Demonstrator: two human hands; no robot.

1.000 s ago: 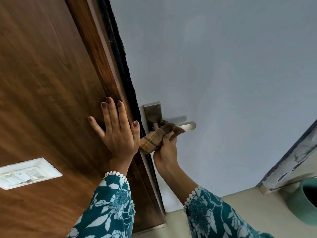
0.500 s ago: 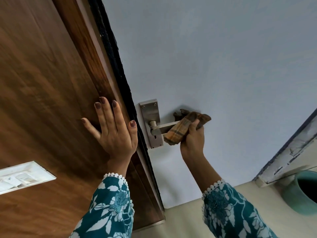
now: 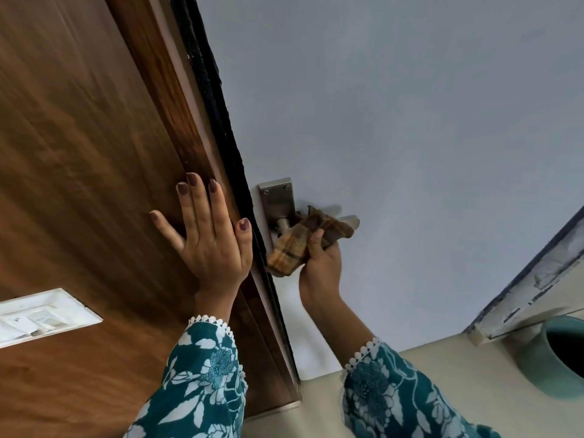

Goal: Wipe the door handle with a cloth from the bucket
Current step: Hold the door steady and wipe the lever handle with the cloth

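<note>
A silver lever door handle (image 3: 350, 221) on a metal backplate (image 3: 277, 200) is fixed to the pale blue door (image 3: 410, 121). My right hand (image 3: 320, 267) grips a brown checked cloth (image 3: 295, 245) wrapped around the middle of the lever; only the lever's tip and its stem show. My left hand (image 3: 210, 238) lies flat with fingers spread on the brown wooden frame (image 3: 94, 153), just left of the door's edge. A teal bucket (image 3: 556, 358) stands on the floor at the lower right.
A white switch plate (image 3: 41, 314) is set into the wooden panel at the lower left. A black seal strip (image 3: 221, 105) runs between frame and door. Beige floor (image 3: 442, 374) lies below, with a worn white skirting (image 3: 537, 289) at right.
My right hand has slid the cloth along the lever: from near the backplate out to the tip, then back toward the middle. My left hand has stayed flat on the frame.
</note>
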